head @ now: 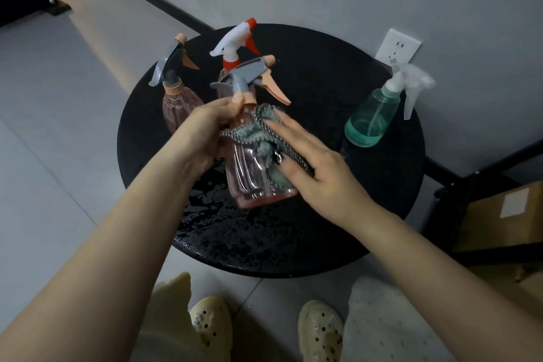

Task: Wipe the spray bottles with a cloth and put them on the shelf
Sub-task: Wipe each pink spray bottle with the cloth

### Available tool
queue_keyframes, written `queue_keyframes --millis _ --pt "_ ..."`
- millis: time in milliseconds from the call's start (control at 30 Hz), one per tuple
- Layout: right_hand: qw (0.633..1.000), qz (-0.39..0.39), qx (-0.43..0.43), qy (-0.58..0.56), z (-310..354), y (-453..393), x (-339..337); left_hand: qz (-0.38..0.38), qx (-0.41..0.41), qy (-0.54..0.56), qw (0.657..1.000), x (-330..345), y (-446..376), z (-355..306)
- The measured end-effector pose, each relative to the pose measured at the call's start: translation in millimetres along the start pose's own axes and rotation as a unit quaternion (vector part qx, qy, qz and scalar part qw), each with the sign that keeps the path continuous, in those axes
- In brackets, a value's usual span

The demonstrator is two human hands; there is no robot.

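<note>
Surface: round black tabletop (338, 91), wet and speckled near your front edge, against a grey wall with a socket (398, 45).
Held bottle: pink spray bottle (252, 173), lifted above the tabletop, long axis tilted, nozzle pointing away from you.
Left hand (205, 129): fingers clamped round the bottle's neck.
Right hand (311, 164): fingers flat, slightly apart, pressing the cloth (258, 135) against the bottle's right side (the nearer hand for wiping).
Waiting: second pink bottle (176, 103), red-and-white sprayer (238, 44), green bottle (373, 117).
Hidden: red-and-white sprayer's body sits behind the held bottle; dark frame (458, 182) at right may be the shelf, cut off.
</note>
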State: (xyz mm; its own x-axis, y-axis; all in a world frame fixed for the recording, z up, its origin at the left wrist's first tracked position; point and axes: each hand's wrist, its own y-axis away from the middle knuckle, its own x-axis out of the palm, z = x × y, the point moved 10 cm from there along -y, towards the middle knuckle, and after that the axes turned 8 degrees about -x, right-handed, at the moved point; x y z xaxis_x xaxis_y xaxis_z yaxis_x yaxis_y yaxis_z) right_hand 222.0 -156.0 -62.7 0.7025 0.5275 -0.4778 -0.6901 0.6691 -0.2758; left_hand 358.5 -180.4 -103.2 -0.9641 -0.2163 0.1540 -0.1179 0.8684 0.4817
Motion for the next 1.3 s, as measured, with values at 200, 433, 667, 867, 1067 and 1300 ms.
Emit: queue_keyframes --millis 200,433,667,867,1067,1300 --pt "0.983 -0.062 0.13 -0.114 -32.1 -9.7 -4.4 0.02 -0.014 -0.045 0.999 15.9 1.1 9.3" --pt "0.998 -0.03 0.033 -0.038 -11.0 3.4 -6.9 0.001 -0.017 -0.022 1.0 -0.9 0.2 3.3" --pt "0.997 -0.007 -0.052 0.053 6.3 15.4 0.6 -0.046 0.008 0.039 0.998 -22.8 1.8 -7.9" --pt "0.998 -0.03 0.0 0.058 1.1 -9.6 -1.8 -0.004 -0.006 -0.041 0.999 0.8 -0.3 4.2" --pt "0.989 -0.009 -0.017 0.149 11.9 -18.0 0.2 -0.003 -0.023 -0.047 0.999 2.3 -2.6 11.0" --pt "0.927 0.079 -0.256 0.261 47.0 21.5 25.4 -0.021 -0.007 -0.051 0.998 -10.3 0.4 0.1"
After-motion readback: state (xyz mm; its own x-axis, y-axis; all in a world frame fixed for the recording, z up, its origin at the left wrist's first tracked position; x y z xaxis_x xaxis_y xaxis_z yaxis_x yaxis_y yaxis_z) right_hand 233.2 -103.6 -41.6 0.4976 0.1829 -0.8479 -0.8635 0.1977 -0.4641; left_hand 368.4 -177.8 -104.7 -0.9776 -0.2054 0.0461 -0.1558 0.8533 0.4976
